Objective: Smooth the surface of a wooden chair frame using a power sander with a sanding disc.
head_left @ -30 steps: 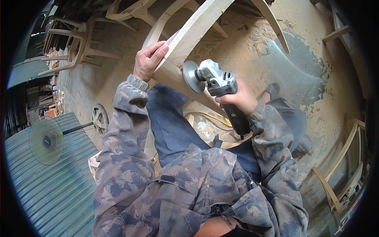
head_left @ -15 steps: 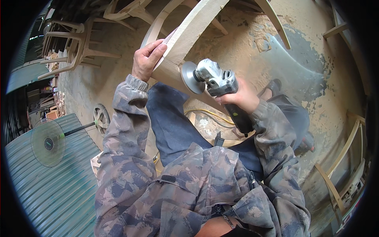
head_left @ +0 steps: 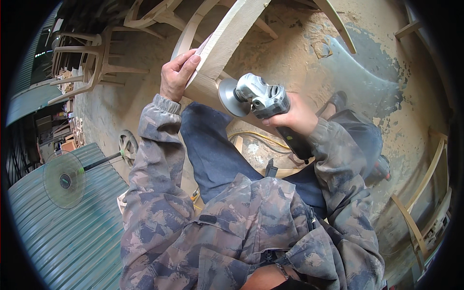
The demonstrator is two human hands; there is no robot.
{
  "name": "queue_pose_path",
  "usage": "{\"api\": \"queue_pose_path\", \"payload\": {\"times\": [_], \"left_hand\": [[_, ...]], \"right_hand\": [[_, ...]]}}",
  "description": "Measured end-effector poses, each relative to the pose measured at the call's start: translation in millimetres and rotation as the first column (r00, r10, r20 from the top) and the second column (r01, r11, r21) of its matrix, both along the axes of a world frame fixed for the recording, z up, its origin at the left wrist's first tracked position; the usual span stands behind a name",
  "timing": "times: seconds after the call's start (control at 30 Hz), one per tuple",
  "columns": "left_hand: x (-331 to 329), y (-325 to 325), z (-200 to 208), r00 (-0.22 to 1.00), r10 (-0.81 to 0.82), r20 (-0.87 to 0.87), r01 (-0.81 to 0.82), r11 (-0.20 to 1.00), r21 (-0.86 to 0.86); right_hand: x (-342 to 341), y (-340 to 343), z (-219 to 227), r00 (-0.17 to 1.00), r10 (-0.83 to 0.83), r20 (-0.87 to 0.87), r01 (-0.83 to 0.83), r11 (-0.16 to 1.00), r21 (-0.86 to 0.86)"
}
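My right hand [head_left: 300, 116] is wrapped round the black body of an angle grinder [head_left: 263, 94] with a silver-grey head. Its round disc [head_left: 233, 97] faces left, at the lower face of a pale wooden chair frame [head_left: 227, 46]; whether it touches the wood I cannot tell. The frame's thick bar slants up and away in front of me. My left hand [head_left: 179, 75] grips the left edge of that bar, thumb on top and the other fingers partly hidden behind it. A thin pinkish strip shows along the edge beside the thumb.
Unfinished wooden chairs [head_left: 99, 60] stand at the far left. A standing fan [head_left: 64, 180] is before a green corrugated sheet [head_left: 63, 227] on the left. Curved wooden parts [head_left: 427, 174] lean at the right. A yellow cable [head_left: 261, 137] lies on the dusty floor between my legs.
The grinder has shifted slightly left, its disc still close to the wood. My left hand keeps its grip on the chair frame. The whole view has moved a little.
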State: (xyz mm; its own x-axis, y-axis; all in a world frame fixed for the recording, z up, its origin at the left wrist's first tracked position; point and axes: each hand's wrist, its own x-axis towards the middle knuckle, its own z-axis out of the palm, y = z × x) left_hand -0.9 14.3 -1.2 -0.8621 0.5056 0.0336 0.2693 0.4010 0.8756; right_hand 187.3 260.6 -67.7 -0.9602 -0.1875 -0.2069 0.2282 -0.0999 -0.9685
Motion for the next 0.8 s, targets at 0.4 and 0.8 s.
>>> {"api": "queue_pose_path", "payload": {"times": [0.4, 0.8], "left_hand": [[-7.0, -6.9, 0.4, 0.999, 0.034, 0.04, -0.034, 0.999, 0.003], [-2.5, -1.5, 0.7, 0.998, 0.019, 0.058, -0.019, 1.0, 0.006]], "right_hand": [[6.3, 13.1, -9.8, 1.0, -0.014, 0.015, 0.012, 0.995, 0.097], [-0.6, 0.2, -0.3, 0.999, -0.018, -0.027, 0.018, 1.0, -0.004]]}}
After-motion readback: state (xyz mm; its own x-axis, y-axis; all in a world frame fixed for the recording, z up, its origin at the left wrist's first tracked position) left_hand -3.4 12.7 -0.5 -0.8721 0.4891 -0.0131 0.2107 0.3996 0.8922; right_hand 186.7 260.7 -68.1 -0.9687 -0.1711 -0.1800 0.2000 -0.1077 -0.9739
